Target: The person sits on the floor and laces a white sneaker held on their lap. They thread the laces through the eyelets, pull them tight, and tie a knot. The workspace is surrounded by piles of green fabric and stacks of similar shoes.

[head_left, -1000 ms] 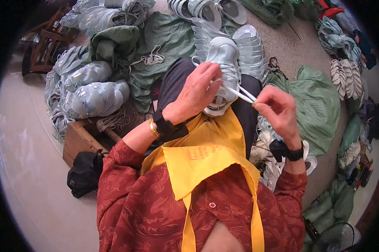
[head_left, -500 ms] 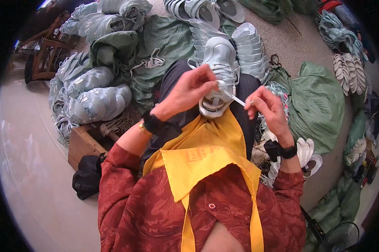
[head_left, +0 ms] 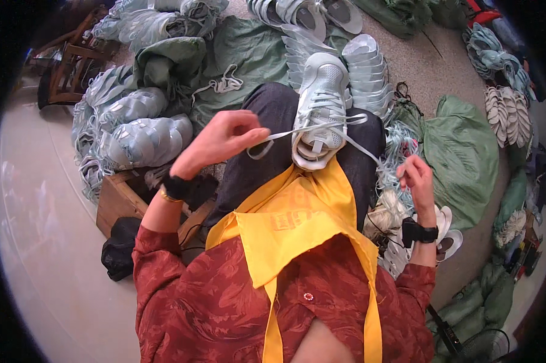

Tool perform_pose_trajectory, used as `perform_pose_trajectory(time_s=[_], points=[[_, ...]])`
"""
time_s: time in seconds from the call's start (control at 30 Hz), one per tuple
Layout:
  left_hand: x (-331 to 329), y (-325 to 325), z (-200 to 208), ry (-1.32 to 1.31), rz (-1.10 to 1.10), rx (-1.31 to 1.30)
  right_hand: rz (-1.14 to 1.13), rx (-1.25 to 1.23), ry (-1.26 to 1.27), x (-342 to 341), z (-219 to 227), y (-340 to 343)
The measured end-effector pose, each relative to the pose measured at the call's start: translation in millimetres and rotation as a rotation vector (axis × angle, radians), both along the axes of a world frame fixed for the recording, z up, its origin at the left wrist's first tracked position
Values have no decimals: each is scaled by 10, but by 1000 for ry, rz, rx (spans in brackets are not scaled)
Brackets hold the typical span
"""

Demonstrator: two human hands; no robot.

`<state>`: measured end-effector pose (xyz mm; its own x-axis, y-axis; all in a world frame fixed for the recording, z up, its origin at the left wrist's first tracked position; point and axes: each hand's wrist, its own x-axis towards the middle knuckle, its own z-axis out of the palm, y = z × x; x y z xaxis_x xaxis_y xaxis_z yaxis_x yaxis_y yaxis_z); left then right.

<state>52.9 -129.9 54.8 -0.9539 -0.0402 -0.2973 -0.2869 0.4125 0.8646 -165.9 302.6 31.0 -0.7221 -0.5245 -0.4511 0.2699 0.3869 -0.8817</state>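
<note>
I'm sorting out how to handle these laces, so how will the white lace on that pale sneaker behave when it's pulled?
The white lace is probably floppy: its end droops past the left hand. It looks flat and light, stretched straight toward the right hand only while pulled. The pale sneaker rests loose on the lap, so a hard tug could tip it.

A pale glossy floor (head_left: 37, 242) is filling the left of the frame, giving way to speckled beige flooring (head_left: 430, 66) at upper right. A wooden chair (head_left: 64, 66) is standing at upper left. A wooden crate (head_left: 119, 202) is sitting at centre left. Daylight is reflecting softly off the floor.
</note>
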Motion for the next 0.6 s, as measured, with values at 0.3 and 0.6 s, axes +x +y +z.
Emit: perform_pose_trajectory(time_s=[0.3,0.6], points=[[-624,539,-273,431,172,-96,143,3,284,263,168,-914],[-864,253,-303,132,76,452,189,126,215,385,212,-1182]])
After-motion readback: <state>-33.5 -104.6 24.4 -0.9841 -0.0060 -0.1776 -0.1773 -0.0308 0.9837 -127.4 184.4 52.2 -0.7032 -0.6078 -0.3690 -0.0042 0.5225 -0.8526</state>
